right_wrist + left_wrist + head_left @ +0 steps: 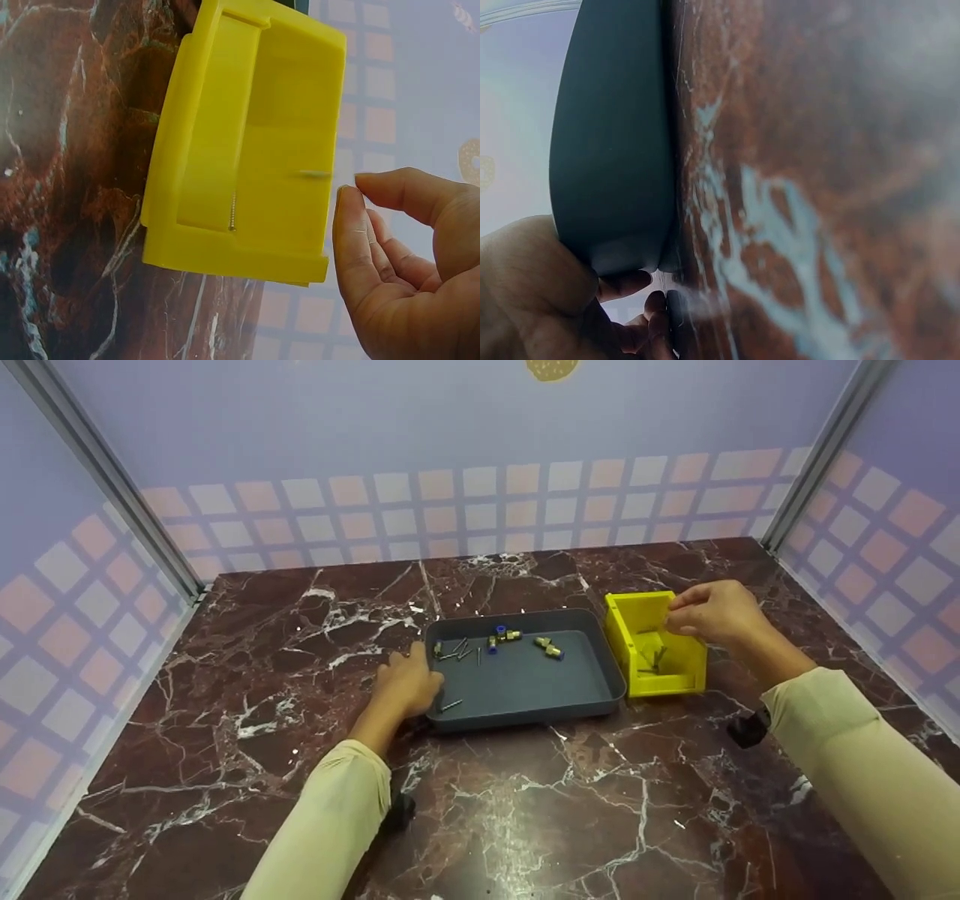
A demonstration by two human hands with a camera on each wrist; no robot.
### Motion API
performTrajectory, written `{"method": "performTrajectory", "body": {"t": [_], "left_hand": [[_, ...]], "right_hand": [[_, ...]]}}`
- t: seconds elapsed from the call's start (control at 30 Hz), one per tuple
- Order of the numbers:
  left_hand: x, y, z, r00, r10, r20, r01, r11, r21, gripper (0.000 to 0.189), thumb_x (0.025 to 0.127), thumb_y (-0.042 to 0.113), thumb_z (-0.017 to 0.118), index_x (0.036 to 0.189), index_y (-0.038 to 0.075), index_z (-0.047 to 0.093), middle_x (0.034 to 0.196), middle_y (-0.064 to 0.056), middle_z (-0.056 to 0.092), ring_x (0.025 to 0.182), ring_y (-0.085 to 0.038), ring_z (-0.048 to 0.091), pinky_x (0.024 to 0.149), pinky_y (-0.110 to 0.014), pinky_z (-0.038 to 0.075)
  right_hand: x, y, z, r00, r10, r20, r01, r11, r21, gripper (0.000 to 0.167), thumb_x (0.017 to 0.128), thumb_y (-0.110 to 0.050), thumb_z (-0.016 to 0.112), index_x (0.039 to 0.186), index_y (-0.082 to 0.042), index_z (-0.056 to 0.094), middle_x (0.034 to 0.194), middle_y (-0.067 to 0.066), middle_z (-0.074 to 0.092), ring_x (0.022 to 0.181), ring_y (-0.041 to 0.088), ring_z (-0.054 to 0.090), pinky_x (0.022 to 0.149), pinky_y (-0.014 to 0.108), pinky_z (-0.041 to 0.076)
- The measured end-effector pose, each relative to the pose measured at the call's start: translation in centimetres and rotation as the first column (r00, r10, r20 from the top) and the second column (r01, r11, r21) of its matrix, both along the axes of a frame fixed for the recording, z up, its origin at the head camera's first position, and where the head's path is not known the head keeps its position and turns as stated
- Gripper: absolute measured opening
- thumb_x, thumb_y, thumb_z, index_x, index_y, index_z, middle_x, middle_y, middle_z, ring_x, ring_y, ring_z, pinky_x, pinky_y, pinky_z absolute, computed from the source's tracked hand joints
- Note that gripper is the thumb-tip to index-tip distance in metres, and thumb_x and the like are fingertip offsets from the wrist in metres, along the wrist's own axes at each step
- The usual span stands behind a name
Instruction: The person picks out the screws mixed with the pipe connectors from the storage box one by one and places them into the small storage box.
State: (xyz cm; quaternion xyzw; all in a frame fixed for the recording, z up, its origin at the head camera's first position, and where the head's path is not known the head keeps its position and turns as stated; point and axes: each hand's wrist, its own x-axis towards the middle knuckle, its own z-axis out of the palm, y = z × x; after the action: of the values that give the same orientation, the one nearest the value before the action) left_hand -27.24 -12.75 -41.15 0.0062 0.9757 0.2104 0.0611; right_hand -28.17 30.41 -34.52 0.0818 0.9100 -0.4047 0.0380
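My left hand [405, 684] grips the left wall of a dark grey tray [517, 682]; part of its grip hides behind the tray in the left wrist view. Inside the tray lie several thin screws [451, 705] toward the left, and several brass fittings with blue ends [550, 649]. Over a yellow bin [666, 685], right of the tray, hovers my right hand [716, 613], thumb and forefinger tips close together with nothing between them. Just off those fingertips, a blurred screw [315, 174] shows in the right wrist view. Another screw [232, 213] rests inside the bin.
The tray and bin stand side by side on a dark red marbled table [495, 795]. Tiled-pattern panels [480, 495] rise behind the table and along both sides, with metal posts [817, 457] at the back corners.
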Motion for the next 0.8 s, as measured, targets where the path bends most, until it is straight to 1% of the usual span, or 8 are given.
{"method": "performTrajectory", "body": {"t": [0.23, 0.37, 0.47, 0.53, 0.6, 0.7, 0.73, 0.8], "left_hand": [[0.0, 0.0, 0.2, 1.0, 0.002, 0.003, -0.002, 1.0, 0.003, 0.061, 0.097, 0.029, 0.054, 0.149, 0.005, 0.035, 0.139, -0.035, 0.045, 0.127, -0.054, 0.047, 0.11, -0.058, 0.038], [0.0, -0.1, 0.0, 1.0, -0.003, 0.013, 0.003, 1.0, 0.004, 0.061, 0.097, 0.029, 0.053, 0.15, 0.004, 0.034, 0.14, -0.035, 0.045, 0.128, -0.054, 0.046, 0.111, -0.058, 0.037], [0.0, -0.2, 0.0, 1.0, -0.003, 0.026, 0.003, 1.0, 0.008, 0.063, 0.098, 0.03, 0.053, 0.152, 0.005, 0.033, 0.143, -0.035, 0.043, 0.129, -0.054, 0.045, 0.111, -0.058, 0.037], [0.0, -0.2, 0.1, 0.999, -0.001, 0.033, 0.001, 1.0, 0.009, 0.064, 0.098, 0.03, 0.053, 0.153, 0.005, 0.032, 0.145, -0.035, 0.042, 0.13, -0.054, 0.045, 0.111, -0.058, 0.037], [0.0, -0.2, 0.1, 0.999, 0.0, 0.037, -0.001, 1.0, 0.007, 0.064, 0.098, 0.03, 0.053, 0.153, 0.005, 0.031, 0.145, -0.036, 0.041, 0.13, -0.054, 0.045, 0.111, -0.058, 0.037], [-0.1, -0.2, 0.2, 0.999, 0.002, 0.035, -0.002, 1.0, 0.004, 0.063, 0.098, 0.03, 0.053, 0.153, 0.005, 0.032, 0.144, -0.036, 0.042, 0.13, -0.054, 0.045, 0.111, -0.058, 0.037], [-0.1, -0.2, 0.2, 0.999, 0.001, 0.035, -0.001, 1.0, 0.005, 0.063, 0.098, 0.03, 0.053, 0.152, 0.005, 0.032, 0.144, -0.035, 0.042, 0.13, -0.054, 0.045, 0.111, -0.058, 0.037], [-0.1, -0.1, 0.2, 0.999, 0.0, 0.032, 0.0, 1.0, 0.009, 0.063, 0.098, 0.03, 0.053, 0.152, 0.005, 0.033, 0.143, -0.035, 0.043, 0.129, -0.053, 0.046, 0.111, -0.058, 0.037]], "right_hand": [[0.0, -0.6, 0.2, 1.0, 0.014, 0.001, -0.014, 1.0, -0.006, 0.051, 0.084, -0.029, 0.083, 0.126, -0.004, 0.067, 0.128, 0.017, 0.067, 0.095, 0.013, 0.07, 0.087, 0.035, 0.058], [0.1, -1.4, 0.0, 0.999, 0.033, -0.008, -0.034, 0.993, -0.113, 0.05, 0.086, -0.022, 0.081, 0.127, 0.002, 0.064, 0.117, 0.01, 0.07, 0.091, 0.009, 0.071, 0.088, 0.03, 0.059], [0.3, -2.4, -0.3, 0.999, 0.042, -0.028, -0.047, 0.968, -0.247, 0.048, 0.088, -0.016, 0.079, 0.127, 0.007, 0.062, 0.11, 0.005, 0.069, 0.089, 0.009, 0.073, 0.085, 0.026, 0.059], [0.4, -3.2, -0.4, 0.998, 0.043, -0.046, -0.056, 0.941, -0.333, 0.045, 0.089, -0.013, 0.078, 0.125, 0.008, 0.061, 0.107, 0.005, 0.068, 0.089, 0.01, 0.074, 0.084, 0.025, 0.059], [0.6, -4.0, -0.5, 0.997, 0.042, -0.067, -0.066, 0.91, -0.409, 0.043, 0.089, -0.01, 0.077, 0.124, 0.009, 0.061, 0.108, 0.006, 0.067, 0.09, 0.012, 0.074, 0.085, 0.026, 0.059], [0.9, -5.2, -0.4, 0.993, 0.051, -0.102, -0.094, 0.874, -0.477, 0.041, 0.089, -0.007, 0.078, 0.121, 0.01, 0.061, 0.112, 0.01, 0.068, 0.092, 0.015, 0.074, 0.085, 0.027, 0.059], [1.0, -5.6, -0.3, 0.993, 0.056, -0.109, -0.102, 0.869, -0.484, 0.041, 0.088, -0.008, 0.079, 0.121, 0.01, 0.061, 0.112, 0.01, 0.068, 0.093, 0.015, 0.074, 0.085, 0.027, 0.06], [1.2, -6.3, -0.2, 0.99, 0.085, -0.115, -0.128, 0.879, -0.459, 0.042, 0.087, -0.01, 0.08, 0.121, 0.009, 0.062, 0.111, 0.01, 0.07, 0.092, 0.016, 0.075, 0.085, 0.028, 0.06]]}}
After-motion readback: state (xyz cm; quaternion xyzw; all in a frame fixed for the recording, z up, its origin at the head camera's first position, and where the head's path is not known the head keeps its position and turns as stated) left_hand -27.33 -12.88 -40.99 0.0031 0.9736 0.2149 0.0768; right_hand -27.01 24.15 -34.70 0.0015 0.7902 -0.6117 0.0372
